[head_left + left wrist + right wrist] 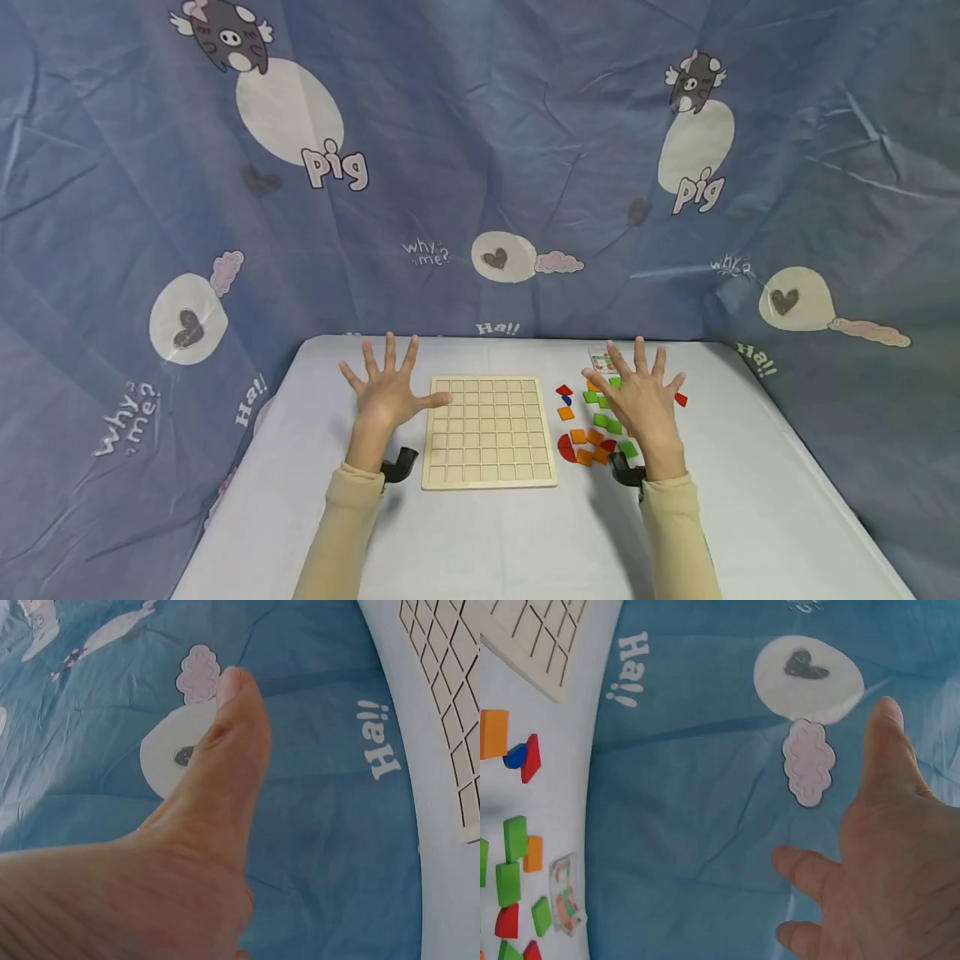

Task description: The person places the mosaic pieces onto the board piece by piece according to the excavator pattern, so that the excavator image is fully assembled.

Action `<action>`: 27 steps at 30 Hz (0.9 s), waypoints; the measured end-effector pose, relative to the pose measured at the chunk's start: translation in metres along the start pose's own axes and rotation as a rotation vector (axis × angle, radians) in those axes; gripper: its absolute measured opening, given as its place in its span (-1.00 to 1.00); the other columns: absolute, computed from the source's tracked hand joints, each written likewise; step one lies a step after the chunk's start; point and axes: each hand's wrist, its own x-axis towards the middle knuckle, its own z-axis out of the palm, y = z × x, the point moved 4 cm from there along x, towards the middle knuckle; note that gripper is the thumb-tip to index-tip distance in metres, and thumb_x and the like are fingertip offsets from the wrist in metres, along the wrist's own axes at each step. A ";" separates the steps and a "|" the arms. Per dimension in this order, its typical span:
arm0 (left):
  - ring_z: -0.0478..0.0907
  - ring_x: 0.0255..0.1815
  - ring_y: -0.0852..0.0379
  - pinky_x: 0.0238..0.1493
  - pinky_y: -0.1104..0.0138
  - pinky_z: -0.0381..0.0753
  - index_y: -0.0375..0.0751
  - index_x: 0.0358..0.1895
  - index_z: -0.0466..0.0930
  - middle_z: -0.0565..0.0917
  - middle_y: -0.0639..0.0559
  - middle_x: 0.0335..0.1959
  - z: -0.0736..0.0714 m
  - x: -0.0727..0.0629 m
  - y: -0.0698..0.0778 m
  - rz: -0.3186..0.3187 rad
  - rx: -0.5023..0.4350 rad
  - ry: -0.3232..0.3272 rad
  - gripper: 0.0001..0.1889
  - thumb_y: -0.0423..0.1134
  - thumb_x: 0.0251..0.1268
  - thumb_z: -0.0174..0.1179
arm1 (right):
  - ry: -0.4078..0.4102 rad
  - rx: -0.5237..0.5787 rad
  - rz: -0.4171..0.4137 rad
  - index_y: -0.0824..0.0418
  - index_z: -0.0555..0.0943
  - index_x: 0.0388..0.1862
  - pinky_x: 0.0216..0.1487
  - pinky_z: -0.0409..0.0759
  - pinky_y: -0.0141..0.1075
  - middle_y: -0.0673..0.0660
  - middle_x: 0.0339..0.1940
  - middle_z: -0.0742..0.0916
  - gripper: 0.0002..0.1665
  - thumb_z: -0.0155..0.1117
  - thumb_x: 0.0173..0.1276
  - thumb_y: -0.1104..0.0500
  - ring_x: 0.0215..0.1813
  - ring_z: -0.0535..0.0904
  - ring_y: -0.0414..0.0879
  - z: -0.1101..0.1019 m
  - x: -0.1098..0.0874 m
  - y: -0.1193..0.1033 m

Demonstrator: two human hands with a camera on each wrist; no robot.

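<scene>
Both hands are raised over the table with fingers spread wide, and neither holds anything. In the head view my left hand [384, 396] is at the left of a pale wooden grid board [487, 432], its thumb overlapping the board's upper left edge. My right hand [643, 404] hovers above a scatter of coloured pieces and hides some of them. Among these are green tiles [601, 420], orange squares [566, 413], a blue piece [566, 401] and red pieces [564, 390]. In the right wrist view a small printed card [567, 894] lies beyond the pieces.
A white cloth [480, 542] covers the table. Behind it and on both sides hangs a blue curtain [487, 167] printed with pigs and words. A black wrist strap mount [400, 465] shows at the left wrist, and a similar mount [626, 471] at the right.
</scene>
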 end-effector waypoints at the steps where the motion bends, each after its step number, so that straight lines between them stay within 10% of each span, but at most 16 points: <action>1: -0.62 0.50 -0.39 0.27 -0.48 -0.57 0.12 0.57 -0.27 -0.41 -0.19 0.57 0.000 0.000 0.001 0.021 -0.001 -0.001 0.22 0.50 -0.08 0.21 | -0.007 0.006 0.002 -0.08 0.12 0.55 0.18 -0.12 0.64 0.39 0.56 0.04 -0.03 -0.20 0.30 -0.56 0.48 -0.14 0.57 0.001 0.002 0.000; 13: -0.58 0.57 -0.17 0.49 -0.21 -0.47 0.03 0.56 -0.43 -0.54 -0.10 0.56 0.035 0.027 -0.013 0.496 -0.139 -0.251 0.38 0.27 -0.19 0.45 | -0.014 0.181 -0.159 0.19 0.39 0.39 0.30 0.31 0.31 0.39 0.39 0.42 -0.09 0.27 0.22 -0.32 0.38 0.29 0.39 0.036 0.025 0.004; 20: -0.43 0.58 -0.24 0.50 -0.22 -0.40 -0.07 0.57 -0.37 -0.40 -0.22 0.58 0.075 0.028 -0.035 0.518 -0.093 -0.367 0.41 0.28 -0.27 0.47 | -0.141 0.364 -0.191 0.37 0.63 -0.01 -0.07 0.67 -0.06 0.25 -0.11 0.71 -0.59 0.35 0.30 0.09 -0.09 0.63 0.09 0.076 0.034 0.004; 27: -0.33 0.60 -0.18 0.53 -0.15 -0.38 -0.13 0.57 -0.25 -0.28 -0.19 0.59 0.104 0.020 -0.045 0.488 -0.120 -0.389 0.47 0.36 -0.45 0.47 | -0.249 0.381 -0.095 0.30 0.65 -0.26 -0.38 0.61 -0.31 0.12 -0.39 0.70 -0.80 0.34 0.27 0.16 -0.42 0.54 -0.12 0.102 0.041 0.000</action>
